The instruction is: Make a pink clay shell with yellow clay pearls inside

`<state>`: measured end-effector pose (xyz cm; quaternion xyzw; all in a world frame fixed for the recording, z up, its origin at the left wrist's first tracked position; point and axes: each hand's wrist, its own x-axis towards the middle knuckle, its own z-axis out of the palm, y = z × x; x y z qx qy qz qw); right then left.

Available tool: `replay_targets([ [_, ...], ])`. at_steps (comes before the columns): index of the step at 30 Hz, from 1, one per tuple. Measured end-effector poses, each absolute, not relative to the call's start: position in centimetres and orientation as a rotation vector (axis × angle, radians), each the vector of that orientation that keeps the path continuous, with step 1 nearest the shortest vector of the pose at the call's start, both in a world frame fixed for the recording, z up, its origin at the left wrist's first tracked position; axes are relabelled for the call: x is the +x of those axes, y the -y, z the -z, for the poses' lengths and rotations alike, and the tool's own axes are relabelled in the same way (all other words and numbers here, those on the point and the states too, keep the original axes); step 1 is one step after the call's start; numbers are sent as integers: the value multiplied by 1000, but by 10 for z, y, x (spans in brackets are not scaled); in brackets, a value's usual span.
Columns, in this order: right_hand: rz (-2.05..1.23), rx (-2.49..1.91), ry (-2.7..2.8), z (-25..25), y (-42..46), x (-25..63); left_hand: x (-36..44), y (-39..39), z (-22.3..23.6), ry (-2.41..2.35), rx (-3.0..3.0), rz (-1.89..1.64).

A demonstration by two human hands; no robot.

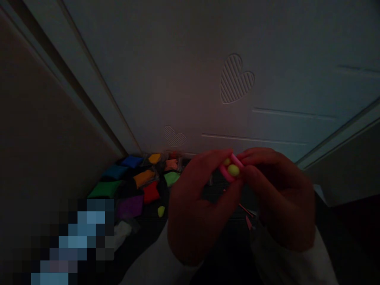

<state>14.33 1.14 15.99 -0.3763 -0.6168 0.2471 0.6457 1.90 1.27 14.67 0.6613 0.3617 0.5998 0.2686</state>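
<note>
Both hands are raised over a dark tabletop and meet at a small pink clay piece (236,160). It is bent like an open pod around a yellow-green clay ball (233,170), with more yellow-green showing behind. My left hand (204,202) is closed, thumb below and fingers above, on the piece's left side. My right hand (279,194) pinches its right end between thumb and fingertips. The fingers cover part of the piece. Below the hands lie thin pink tools (246,209), partly hidden. A loose yellow-green clay lump (161,211) rests on the table to the left.
Several coloured clay packs spread over the left of the table, among them a green pack (104,189), a purple pack (130,206) and a red pack (151,192). A white panel (178,79) with heart reliefs rises behind. The lower left corner is pixelated. The light is dim.
</note>
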Motion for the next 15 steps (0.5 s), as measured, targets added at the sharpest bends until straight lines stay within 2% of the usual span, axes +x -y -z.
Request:
replay_targets([
  [9,-586,-879,1369,-161,-14,143,21,-10,-148,-1011,1782,-1619],
  [15,-686,-766,1364,-160,-12,146,15,-17,-154,-741,1127,-1412],
])
